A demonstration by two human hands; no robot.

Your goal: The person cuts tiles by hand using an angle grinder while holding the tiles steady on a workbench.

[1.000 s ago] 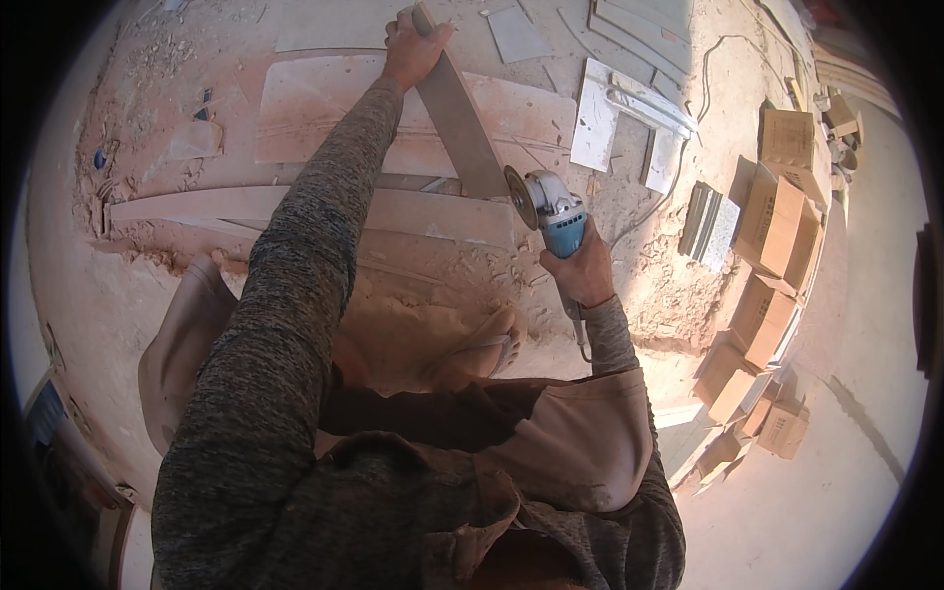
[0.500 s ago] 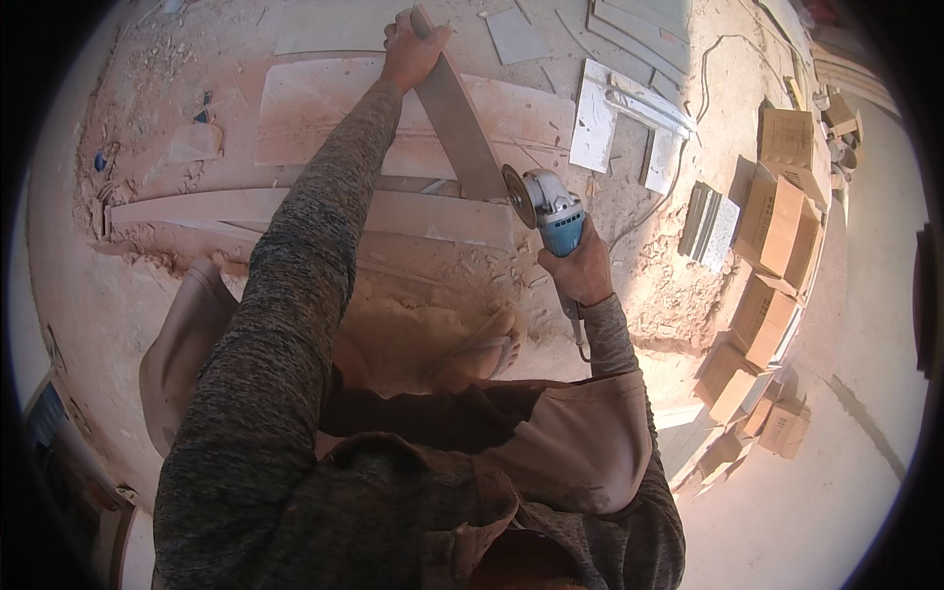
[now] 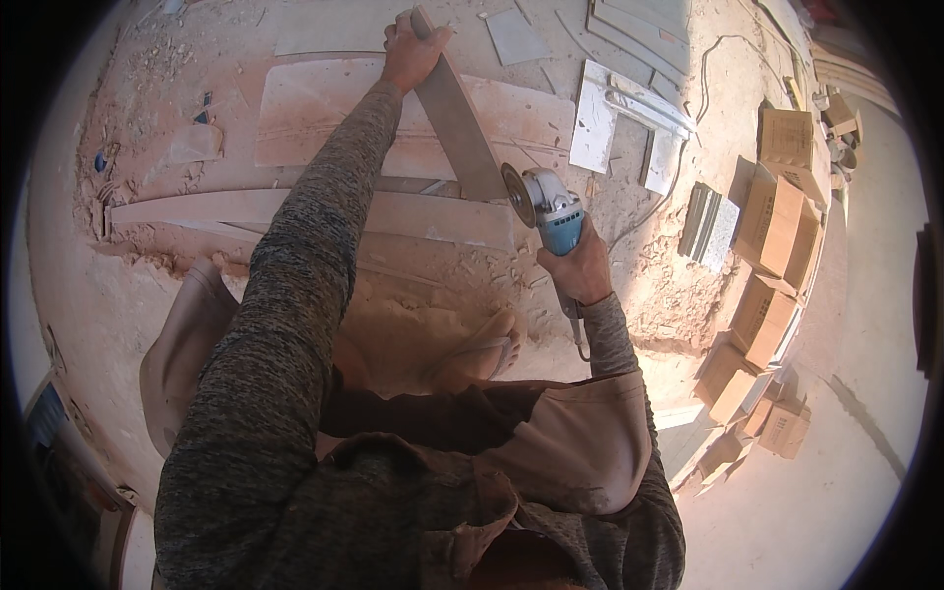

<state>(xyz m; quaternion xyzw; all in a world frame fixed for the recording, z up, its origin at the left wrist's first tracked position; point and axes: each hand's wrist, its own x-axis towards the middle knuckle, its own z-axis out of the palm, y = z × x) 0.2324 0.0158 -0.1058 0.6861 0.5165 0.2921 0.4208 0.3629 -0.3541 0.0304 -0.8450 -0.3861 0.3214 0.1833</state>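
Note:
My left hand (image 3: pixel 412 51) is closed around the far end of a long, narrow grey tile strip (image 3: pixel 459 133), which slants toward me. In my right hand (image 3: pixel 582 264) is a blue and silver angle grinder (image 3: pixel 557 211), gripped by its body. Its cutting disc (image 3: pixel 518 195) stands on edge beside the near end of the strip; whether they touch I cannot tell. Beneath the strip's near end lies another long tile piece (image 3: pixel 433 218), running left to right. A wide dusty slab (image 3: pixel 315 113) lies under my left forearm.
Cut white tile pieces (image 3: pixel 593 116) lie right of the strip, with a thin cable (image 3: pixel 700 93) beyond them. A small stack of strips (image 3: pixel 708 226) and a row of cardboard boxes (image 3: pixel 777 224) stand further right. Rubble (image 3: pixel 172 59) covers the far left. My bare foot (image 3: pixel 482 354) is close below the work.

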